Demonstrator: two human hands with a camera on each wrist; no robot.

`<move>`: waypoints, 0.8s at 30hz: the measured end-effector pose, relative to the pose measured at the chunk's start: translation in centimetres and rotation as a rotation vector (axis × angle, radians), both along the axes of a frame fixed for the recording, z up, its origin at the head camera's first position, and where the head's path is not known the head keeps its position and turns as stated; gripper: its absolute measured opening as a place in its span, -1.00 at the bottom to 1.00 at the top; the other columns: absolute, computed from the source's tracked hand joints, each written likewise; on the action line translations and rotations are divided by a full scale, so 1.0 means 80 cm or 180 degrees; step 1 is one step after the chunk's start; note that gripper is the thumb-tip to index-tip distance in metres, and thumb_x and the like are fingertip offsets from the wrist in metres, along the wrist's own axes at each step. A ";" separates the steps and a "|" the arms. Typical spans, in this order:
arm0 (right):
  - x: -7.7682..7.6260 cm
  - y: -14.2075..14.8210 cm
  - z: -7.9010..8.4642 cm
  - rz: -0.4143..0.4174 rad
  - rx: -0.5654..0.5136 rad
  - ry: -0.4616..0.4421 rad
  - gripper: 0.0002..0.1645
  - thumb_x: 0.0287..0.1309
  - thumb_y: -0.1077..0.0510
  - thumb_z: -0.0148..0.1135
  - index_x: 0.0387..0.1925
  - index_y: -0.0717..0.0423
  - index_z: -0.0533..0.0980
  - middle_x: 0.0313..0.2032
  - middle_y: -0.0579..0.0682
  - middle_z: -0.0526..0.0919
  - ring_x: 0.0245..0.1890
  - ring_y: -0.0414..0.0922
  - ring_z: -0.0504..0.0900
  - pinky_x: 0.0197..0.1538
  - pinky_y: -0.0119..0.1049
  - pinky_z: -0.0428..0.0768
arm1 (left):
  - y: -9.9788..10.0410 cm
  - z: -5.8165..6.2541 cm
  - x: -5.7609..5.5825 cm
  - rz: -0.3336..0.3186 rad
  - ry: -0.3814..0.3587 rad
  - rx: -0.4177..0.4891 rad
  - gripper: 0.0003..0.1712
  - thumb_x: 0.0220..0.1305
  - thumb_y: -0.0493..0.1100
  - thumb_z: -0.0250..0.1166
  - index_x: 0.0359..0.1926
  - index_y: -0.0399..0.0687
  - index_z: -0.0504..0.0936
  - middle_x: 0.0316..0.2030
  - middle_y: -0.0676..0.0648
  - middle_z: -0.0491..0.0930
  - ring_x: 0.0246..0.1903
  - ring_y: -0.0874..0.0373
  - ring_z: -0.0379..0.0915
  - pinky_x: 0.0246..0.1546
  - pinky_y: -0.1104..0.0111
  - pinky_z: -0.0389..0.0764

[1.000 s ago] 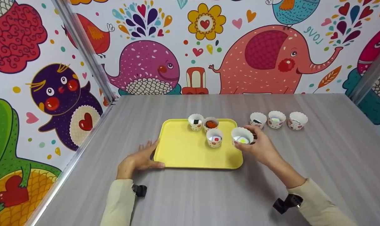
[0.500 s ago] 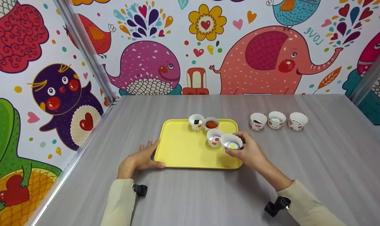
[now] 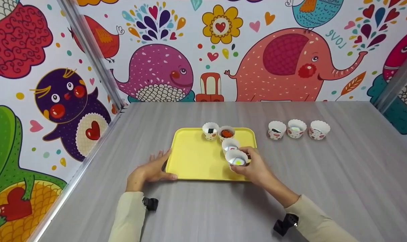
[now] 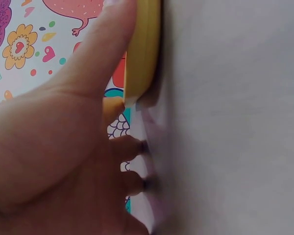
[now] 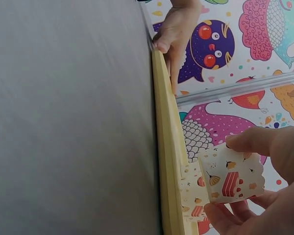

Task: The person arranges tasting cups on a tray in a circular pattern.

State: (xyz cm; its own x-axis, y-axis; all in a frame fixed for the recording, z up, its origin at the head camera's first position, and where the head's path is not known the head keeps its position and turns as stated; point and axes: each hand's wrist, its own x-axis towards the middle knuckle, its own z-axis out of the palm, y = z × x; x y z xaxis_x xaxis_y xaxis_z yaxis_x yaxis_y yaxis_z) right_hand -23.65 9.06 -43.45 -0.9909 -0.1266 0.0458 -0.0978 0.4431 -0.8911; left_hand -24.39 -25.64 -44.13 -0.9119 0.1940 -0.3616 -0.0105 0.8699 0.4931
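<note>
We're watching the left hand (image 3: pixel 150 169), fingers spread, touching the left edge of the tray (image 3: pixel 194 161); a standing cup (image 3: pixel 230 143) is crowding the raised cup (image 3: pixel 236 157) the right hand (image 3: pixel 257 169) is pinching towards the near-right corner: bumping could be toppling it.

Free room spans the left side of the yellow tray (image 3: pixel 193 159), mid-frame. Cups (image 3: pixel 230 145) obstruct its upper centre; right fingers (image 3: pixel 242 170) block lower right.

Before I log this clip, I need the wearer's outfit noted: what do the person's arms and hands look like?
The person wears long, plain cream sleeves. A small black camera sits at the end of each sleeve. The left hand and right hand wear no gloves, and no cables show.
</note>
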 end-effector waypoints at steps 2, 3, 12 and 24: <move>0.000 -0.004 -0.003 0.0013 0.0049 0.0072 -0.31 -0.09 0.26 0.58 0.11 0.30 0.50 0.05 0.24 0.48 0.02 0.04 0.52 0.10 -0.15 0.53 | 0.000 -0.001 0.000 -0.0003 0.0005 0.0008 0.33 0.11 0.23 0.46 0.62 -0.01 -0.21 0.55 -0.47 -0.31 0.50 -0.54 -0.52 0.44 -0.37 -0.23; 0.000 -0.006 -0.004 0.0021 0.0089 0.0107 -0.32 -0.09 0.25 0.58 0.11 0.28 0.52 0.04 0.23 0.49 0.02 0.03 0.52 0.09 -0.16 0.53 | 0.000 -0.001 0.000 -0.0007 0.0007 0.0012 0.32 0.11 0.23 0.47 0.62 -0.01 -0.20 0.54 -0.48 -0.31 0.49 -0.54 -0.52 0.45 -0.36 -0.22; -0.002 -0.017 -0.014 0.0057 0.0349 0.0167 -0.33 -0.09 0.22 0.59 0.12 0.19 0.56 -0.02 0.17 0.52 -0.06 -0.03 0.49 0.03 -0.18 0.48 | -0.001 -0.002 -0.002 -0.0020 0.0017 0.0013 0.33 0.10 0.23 0.48 0.62 -0.03 -0.20 0.54 -0.49 -0.31 0.48 -0.58 -0.50 0.45 -0.36 -0.20; -0.001 -0.029 -0.021 0.0014 0.0455 0.0081 -0.25 -0.13 0.23 0.61 0.18 0.15 0.55 -0.01 0.19 0.48 -0.05 -0.01 0.50 0.10 -0.07 0.50 | 0.000 0.001 0.000 -0.0008 0.0027 -0.0020 0.31 0.11 0.23 0.47 0.62 -0.03 -0.18 0.55 -0.47 -0.29 0.49 -0.56 -0.47 0.40 -0.43 -0.22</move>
